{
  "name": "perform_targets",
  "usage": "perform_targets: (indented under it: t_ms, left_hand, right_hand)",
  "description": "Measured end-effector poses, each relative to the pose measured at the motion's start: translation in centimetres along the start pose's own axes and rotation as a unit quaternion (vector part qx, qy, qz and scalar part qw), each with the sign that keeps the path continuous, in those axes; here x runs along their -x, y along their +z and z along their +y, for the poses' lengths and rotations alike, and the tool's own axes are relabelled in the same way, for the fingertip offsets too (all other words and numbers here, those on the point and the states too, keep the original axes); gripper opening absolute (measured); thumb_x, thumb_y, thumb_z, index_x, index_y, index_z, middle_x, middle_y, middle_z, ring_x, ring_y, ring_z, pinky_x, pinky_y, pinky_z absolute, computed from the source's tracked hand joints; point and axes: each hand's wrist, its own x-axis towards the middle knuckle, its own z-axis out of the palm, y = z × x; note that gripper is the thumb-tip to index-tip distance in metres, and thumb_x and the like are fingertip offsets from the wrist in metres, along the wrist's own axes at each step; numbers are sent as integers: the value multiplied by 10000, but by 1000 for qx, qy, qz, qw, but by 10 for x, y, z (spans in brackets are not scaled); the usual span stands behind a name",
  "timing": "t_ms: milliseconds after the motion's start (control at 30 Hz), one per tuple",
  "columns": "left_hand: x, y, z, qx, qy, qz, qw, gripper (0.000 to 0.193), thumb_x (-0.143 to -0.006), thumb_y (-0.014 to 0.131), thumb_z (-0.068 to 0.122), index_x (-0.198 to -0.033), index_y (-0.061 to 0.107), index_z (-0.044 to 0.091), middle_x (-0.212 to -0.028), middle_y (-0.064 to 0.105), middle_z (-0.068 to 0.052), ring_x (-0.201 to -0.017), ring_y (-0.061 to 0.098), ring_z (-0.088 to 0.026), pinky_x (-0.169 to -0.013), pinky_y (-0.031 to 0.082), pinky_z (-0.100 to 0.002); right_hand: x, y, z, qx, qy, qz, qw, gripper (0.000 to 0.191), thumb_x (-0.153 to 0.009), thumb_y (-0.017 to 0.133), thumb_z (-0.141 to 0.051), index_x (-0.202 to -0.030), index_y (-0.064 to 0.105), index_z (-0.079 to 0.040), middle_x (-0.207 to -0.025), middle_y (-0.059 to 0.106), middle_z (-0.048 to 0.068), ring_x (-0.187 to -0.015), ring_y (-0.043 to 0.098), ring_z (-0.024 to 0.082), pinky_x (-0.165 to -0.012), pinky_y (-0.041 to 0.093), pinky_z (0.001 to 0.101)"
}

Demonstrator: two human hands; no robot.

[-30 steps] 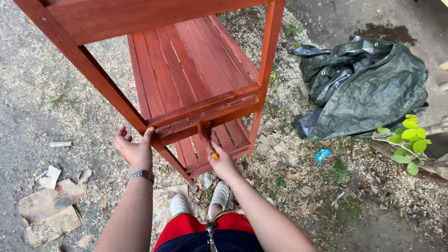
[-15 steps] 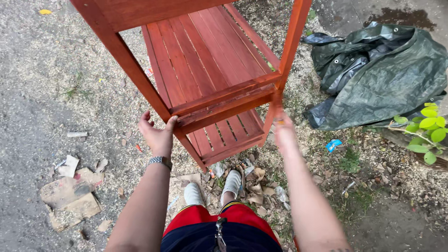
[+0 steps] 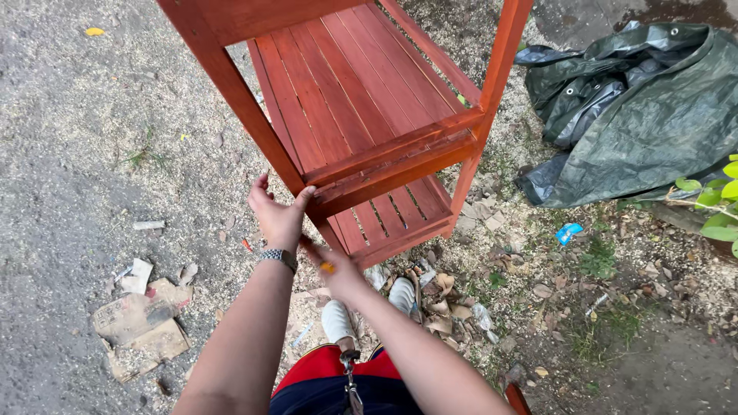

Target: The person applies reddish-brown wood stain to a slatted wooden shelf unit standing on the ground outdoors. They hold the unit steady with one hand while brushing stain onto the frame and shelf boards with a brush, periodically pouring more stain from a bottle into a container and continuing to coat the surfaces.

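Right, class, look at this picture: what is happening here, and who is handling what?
A person stands outdoors on gravelly ground, looking down at a red-brown wooden shelf unit. The left hand grips the unit's front left leg just below the middle shelf. The right hand is lower, beside the same leg, with something small and orange at its fingers. A crumpled dark green tarpaulin lies to the right, torn cardboard scraps to the left.
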Motion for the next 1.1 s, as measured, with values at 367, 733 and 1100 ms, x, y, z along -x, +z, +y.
perform_targets:
  t_ms: [367,733,1100]
  left_hand:
    - [22,-16,-3,-34,20,-1,999,933,-664,944,449,-1390,497,70,-1325,530,-128,-1157,584,-293,-990,481,-444]
    - [100,-41,-21,-66,3,-81,995,880,-684,915,454,-1403,494,170,-1325,573,-74,-1261,567,-263,-1092,436,-474]
    - [192,-53,-15,-229,-179,-280,915,1086,-706,890,554,-1554,268,285,-1617,293,-56,-1429,436,-290,-1121,320,-677]
  right_hand:
    - [49,-136,54,-250,115,244,930,687,-935,622,-113,-1576,443,-285,-659,454,-18,-444,360,76,-361,253,246]
    - [141,-62,-63,-552,32,91,828,216,-998,503,-202,-1209,543,-225,-690,478,-10,-404,361,72,-381,269,226]
    - [249,-66,-72,-578,5,62,814,139,-994,474,-166,-1107,551,-192,-682,451,1,-401,350,70,-362,258,224]
